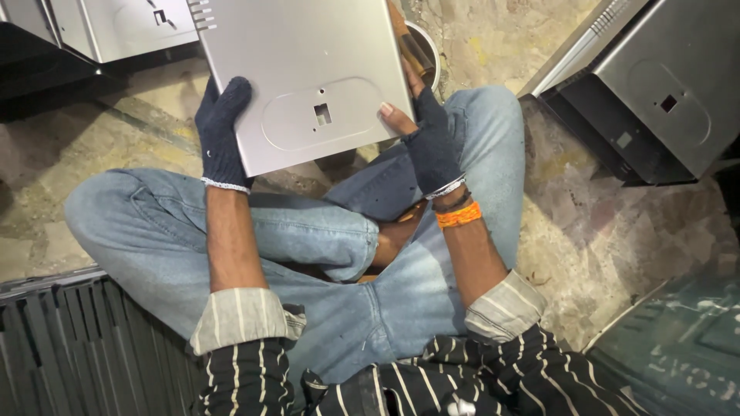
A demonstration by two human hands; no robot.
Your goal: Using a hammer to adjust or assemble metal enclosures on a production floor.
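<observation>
Striped sleeves [432, 377], rolled to pale cuffs, sit closest, above crossed legs in blue jeans [308, 254] on a stained stone floor [586, 231]. Just beyond the knees, both hands hold a grey metal panel [301, 69], flat and tilted, with a raised oval and a small square hole near its lower edge. The left hand [221, 131], in a dark knit glove, clamps the panel's lower left corner, fingers curled up along that edge. The right hand [428, 135], in a dark fingerless glove, grips the panel's lower right edge, bare thumb pressed on the face beside the oval, the other fingers hidden behind the sheet. An orange band [459, 215] circles that wrist. Behind the panel's right edge a round tin [424, 54] partly shows. Right of the panel lies a stack of similar panels [655, 92]; more lie at its upper left [116, 27]. A dark ribbed sheet [77, 347] lies well below and left of the panel.
</observation>
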